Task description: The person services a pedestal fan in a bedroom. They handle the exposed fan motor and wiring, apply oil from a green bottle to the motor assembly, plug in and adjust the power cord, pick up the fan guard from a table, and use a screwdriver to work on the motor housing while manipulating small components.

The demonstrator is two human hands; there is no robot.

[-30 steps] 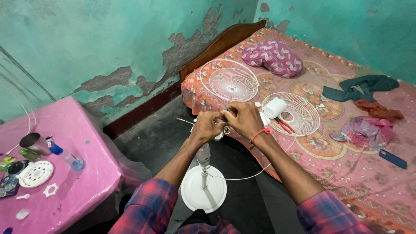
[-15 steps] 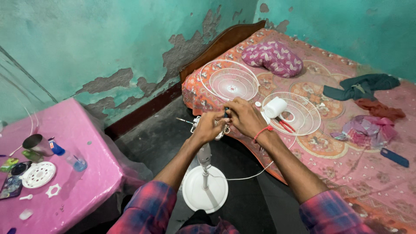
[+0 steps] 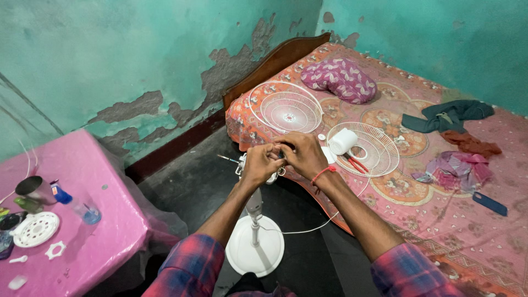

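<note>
Bed (image 3: 440, 220) along right wall, patterned pink-orange cover, doubling as parts tray: soft surface, close to the work, nothing rolls far. Pink tabletop (image 3: 82, 181) at left, plastic-covered, used the same way for smaller pieces. Purple pillow (image 3: 341, 80) pushed up toward headboard, clear of the parts. Dark cloth (image 3: 445, 115) and crumpled pink cloth (image 3: 456, 168) dumped at far side of bed, well apart from the work.

Two white wire fan guards laid flat on bed: first guard (image 3: 286, 110) nearer headboard, second guard (image 3: 366, 148) just beside it, both within arm's reach. White cylindrical part (image 3: 344, 141) and red-handled tool (image 3: 358, 164) resting on second guard. Blue flat object (image 3: 489, 203) further out on bed.

Fan stand (image 3: 254, 242) upright on dark floor, round white base, directly below the hands; white cord (image 3: 313, 225) trailing from it toward bed edge. Fan head (image 3: 258, 170) stripped of guards, mostly hidden behind hands, probably held at chest height for sight of small fittings.

Left hand (image 3: 263, 164) curled round fan head, steadying it. Right hand (image 3: 301, 154), red thread at wrist, fingertips pinched together on some small piece at top of fan head; piece itself hidden.

On tabletop: metal cup (image 3: 34, 190), small blue-capped bottle (image 3: 77, 204), round white perforated disc (image 3: 36, 229), small white ring-shaped piece (image 3: 55, 250).
</note>
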